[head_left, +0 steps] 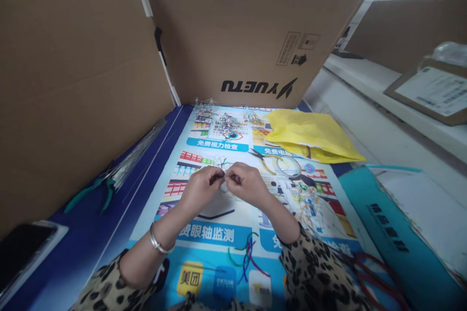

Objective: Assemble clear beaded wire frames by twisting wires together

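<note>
My left hand [205, 183] and my right hand [246, 182] meet above the printed mat, fingertips pinched close together. Thin wire with a little green [225, 162] shows just beyond the fingertips; the part between my fingers is too small to make out. A silver bracelet circles my left wrist. Nearer to me on the mat lies a small bunch of green, blue and purple twisted pieces [248, 257]. Pliers with yellow handles [265, 160] rest beyond my right hand, beside a round wire coil [289, 166].
Cardboard panels [233, 34] stand behind and at left. Teal-handled pliers [105, 193] and thin wires lie left, a phone [25, 252] near left. A yellow bag [314, 133], a teal packet [394, 233] and red-handled scissors [375, 274] are right. Wire tangles [226, 124] lie at the back.
</note>
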Tool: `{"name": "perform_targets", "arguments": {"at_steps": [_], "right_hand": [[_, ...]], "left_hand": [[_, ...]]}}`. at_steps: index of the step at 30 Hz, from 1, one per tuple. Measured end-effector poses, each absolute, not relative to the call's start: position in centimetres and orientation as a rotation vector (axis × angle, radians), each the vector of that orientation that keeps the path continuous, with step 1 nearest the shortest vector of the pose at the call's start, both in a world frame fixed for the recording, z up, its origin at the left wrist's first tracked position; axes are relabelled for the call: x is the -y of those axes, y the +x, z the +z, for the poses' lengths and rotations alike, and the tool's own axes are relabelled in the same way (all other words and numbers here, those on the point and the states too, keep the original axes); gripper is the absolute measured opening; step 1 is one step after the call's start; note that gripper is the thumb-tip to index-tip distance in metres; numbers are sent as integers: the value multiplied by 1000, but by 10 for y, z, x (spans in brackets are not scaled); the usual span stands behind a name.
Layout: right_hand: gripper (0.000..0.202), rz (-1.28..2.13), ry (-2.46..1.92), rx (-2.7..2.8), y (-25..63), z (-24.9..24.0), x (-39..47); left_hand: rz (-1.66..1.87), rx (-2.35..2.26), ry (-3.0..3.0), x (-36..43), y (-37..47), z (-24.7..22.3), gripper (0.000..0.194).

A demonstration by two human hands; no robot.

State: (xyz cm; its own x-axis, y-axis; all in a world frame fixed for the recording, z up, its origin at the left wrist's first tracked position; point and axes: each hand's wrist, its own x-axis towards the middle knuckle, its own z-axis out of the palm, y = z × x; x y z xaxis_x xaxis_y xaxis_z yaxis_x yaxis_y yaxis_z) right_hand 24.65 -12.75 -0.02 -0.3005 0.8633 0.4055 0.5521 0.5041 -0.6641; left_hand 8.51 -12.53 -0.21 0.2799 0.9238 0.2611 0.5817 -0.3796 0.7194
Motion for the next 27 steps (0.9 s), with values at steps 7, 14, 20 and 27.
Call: {"name": "perform_targets", "arguments": {"at_steps": [7,14,20,27], "right_hand": [[13,478,-1161,2094,252,7,126],[18,336,-1159,2255,259,1,123],[16,276,-1194,2248,255,-1,125],[10,282,-1178,2183,250,4,128]], "left_hand": [[866,-1268,2298,122,78,-2,16],[863,-1161,2305,118,75,-3,18],[878,-1117,2231,119,76,-2,17],[897,-1221,1632,116,78,-5,10]]}}
